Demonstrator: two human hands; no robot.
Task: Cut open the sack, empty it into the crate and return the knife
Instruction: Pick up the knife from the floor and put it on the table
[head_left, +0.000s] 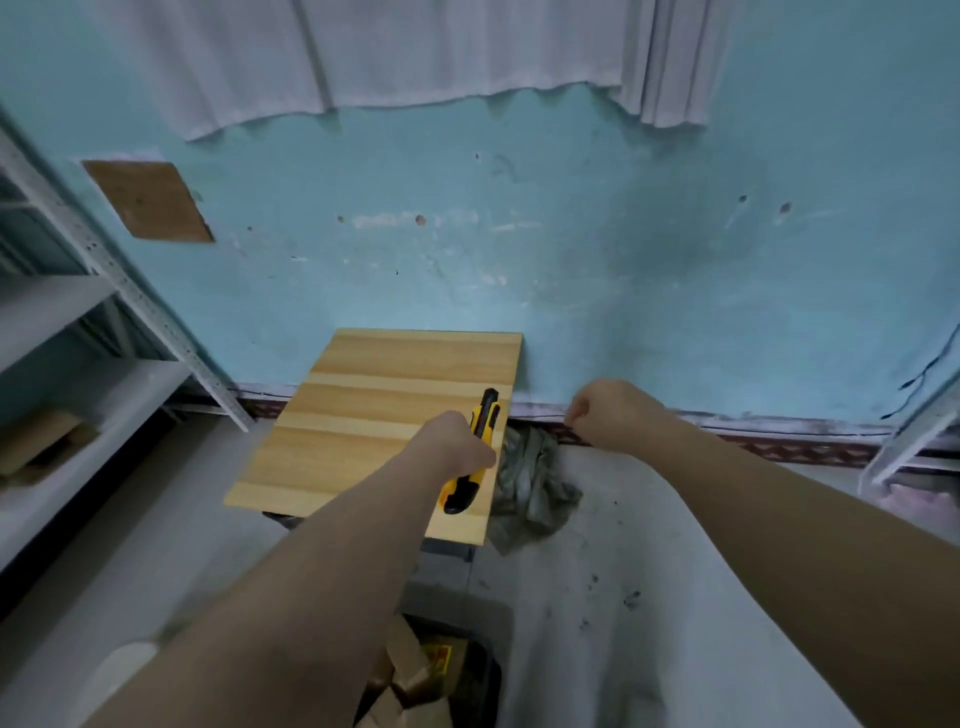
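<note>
The left hand (457, 441) grasps the yellow-and-black plastic utility knife (458, 492) low over the pale wooden counter's (374, 405) right edge, probably to set it down, while the right hand (608, 415), just beyond that edge, is curled and I cannot tell whether it holds anything.

A small wooden table (384, 395) stood against the blue wall (571, 260), a yellow knife (487, 413) over its right edge, and a crumpled grey cloth (530, 488) lay on the floor (171, 493) beside it.

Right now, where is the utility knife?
Head view, near centre: the left hand grips the yellow-black utility knife over the right edge of the wooden tabletop, beside a crumpled grey cloth.
</note>
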